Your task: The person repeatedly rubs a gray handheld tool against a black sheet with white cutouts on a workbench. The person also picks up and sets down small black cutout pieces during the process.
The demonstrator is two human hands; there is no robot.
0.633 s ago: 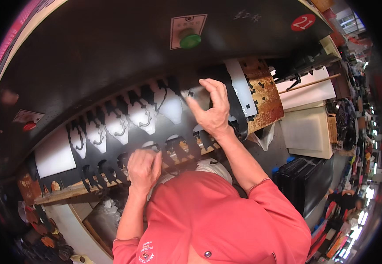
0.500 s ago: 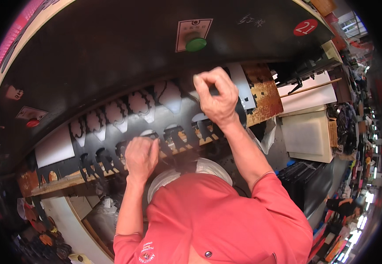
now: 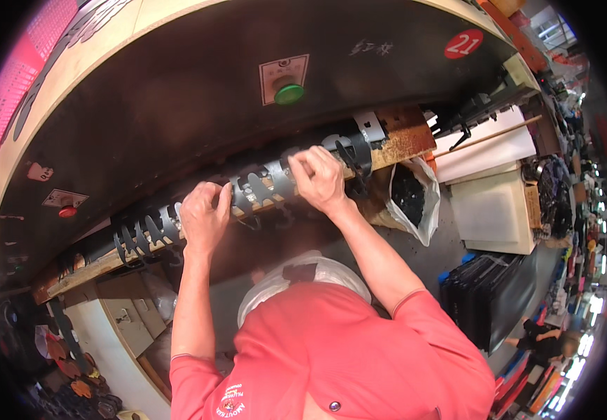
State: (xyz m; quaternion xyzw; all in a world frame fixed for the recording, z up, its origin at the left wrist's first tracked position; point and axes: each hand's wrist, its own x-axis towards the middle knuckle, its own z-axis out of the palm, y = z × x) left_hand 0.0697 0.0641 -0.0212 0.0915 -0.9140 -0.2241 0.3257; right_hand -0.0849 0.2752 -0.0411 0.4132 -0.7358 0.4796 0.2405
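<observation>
A black sheet with rows of cut-out openings (image 3: 280, 183) lies along the wooden edge of the workbench, and its near strips curl over that edge. My left hand (image 3: 204, 215) is closed at the sheet's near edge, thumb and fingers pinched together on it. Further right, my right hand (image 3: 319, 178) is also closed, its fingertips on a strip of the same sheet. The fingertips of both hands are partly hidden. Over the sheet's far side hangs the large black machine front (image 3: 170, 105), which hides the rest of it.
A green push button (image 3: 289, 94) and a red one (image 3: 67, 211) sit on the machine front. The bench's wooden edge (image 3: 401, 150) runs below it. To the right stand an opened white sack with dark scraps (image 3: 426, 210), a pale box (image 3: 489, 217) and stacked black sheets (image 3: 482, 297).
My right hand has come down and nearer from above the sheet to its near edge. My left hand has moved slightly up and left. Less of the sheet shows beneath the machine front.
</observation>
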